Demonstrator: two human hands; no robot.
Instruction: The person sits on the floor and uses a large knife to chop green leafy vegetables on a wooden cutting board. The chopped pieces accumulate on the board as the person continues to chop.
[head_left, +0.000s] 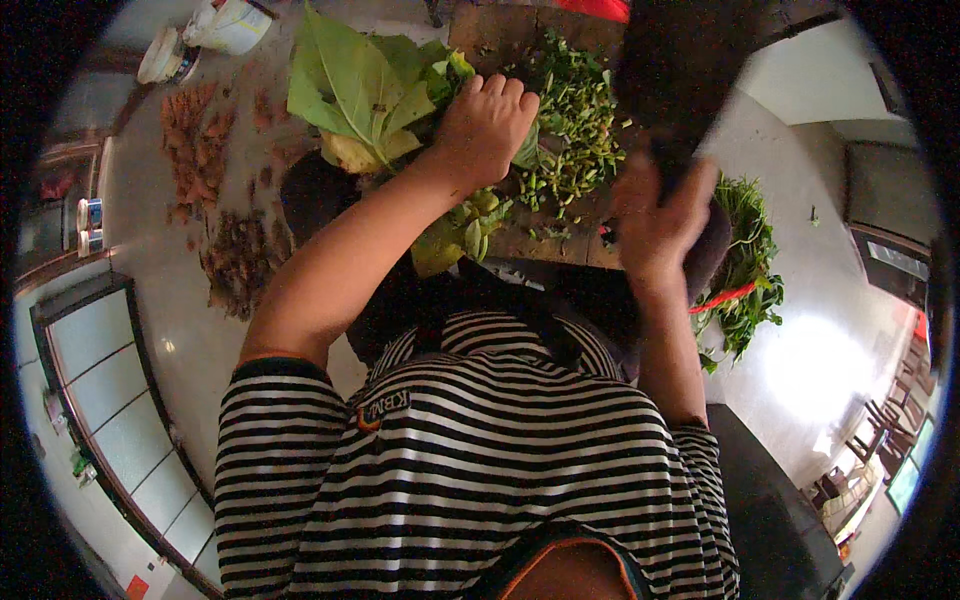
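My left hand (487, 131) is closed around a bunch of green leaves, and broad leaves (367, 90) fan out to its left. Beside that fist, a heap of chopped green stems and leaves (574, 127) lies on a wooden board (600, 251). My right hand (664, 217), blurred, is at the board's right side with thumb and fingers spread. Just above it is a large dark shape that I cannot make out; whether the hand touches it is unclear. A few yellowish leaves (442, 244) lie below my left wrist.
A bundle of leafy greens (742, 255) with a red tie (724, 298) lies on the floor at the right. Reddish-brown pieces (195, 150) and darker brown pieces (244, 262) are spread on the floor at the left. White buckets (229, 28) stand at the top left.
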